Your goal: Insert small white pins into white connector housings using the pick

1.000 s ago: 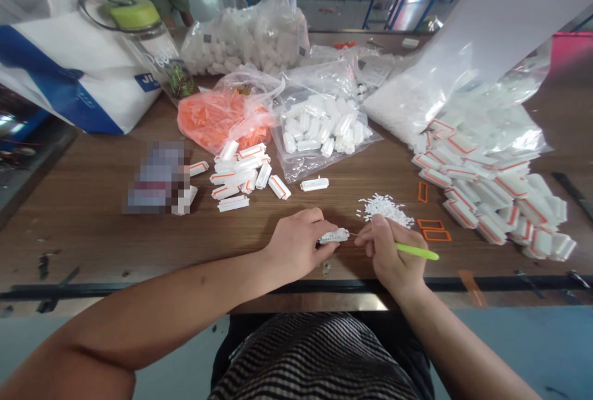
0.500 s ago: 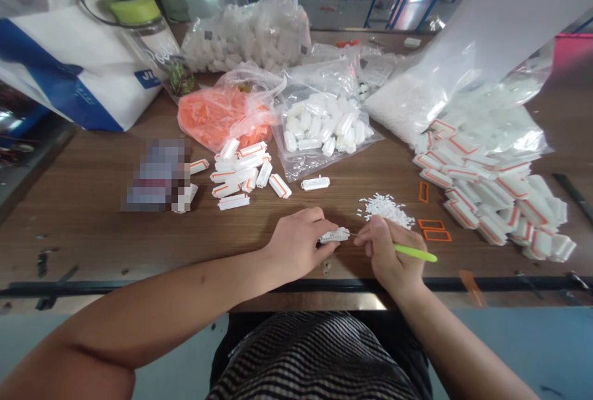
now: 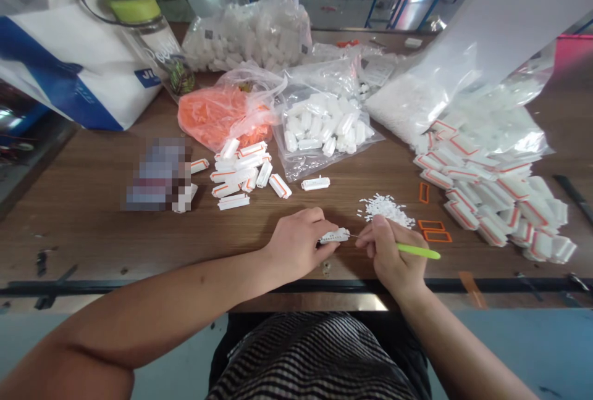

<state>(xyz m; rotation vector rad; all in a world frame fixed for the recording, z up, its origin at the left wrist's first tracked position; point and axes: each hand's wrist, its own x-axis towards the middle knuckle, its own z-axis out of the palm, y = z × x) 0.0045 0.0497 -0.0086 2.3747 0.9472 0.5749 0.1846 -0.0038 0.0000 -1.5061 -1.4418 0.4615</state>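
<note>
My left hand (image 3: 302, 241) is closed around a small white plastic connector housing (image 3: 334, 236), held low over the table with a row of little slots showing. Between the fingers of my right hand (image 3: 393, 250) is a thin metal pick with a lime-green handle (image 3: 419, 251); its fine tip points left at the housing's right end. Whether tip and housing touch I cannot tell. Just beyond my right hand lies a heap of tiny white plastic pieces (image 3: 385, 210). To its right rest several orange rectangular frames (image 3: 430, 225).
Left of centre is a pile of white housings with orange edges (image 3: 241, 168); a bigger pile (image 3: 495, 193) sits at right. Behind stand clear bags of white parts (image 3: 324, 122), an orange-filled bag (image 3: 222, 113), a green-capped bottle (image 3: 155, 42) and a paper bag (image 3: 78, 48).
My right hand and the pick have shifted very slightly to the right. My left hand and the housing stay where they were.
</note>
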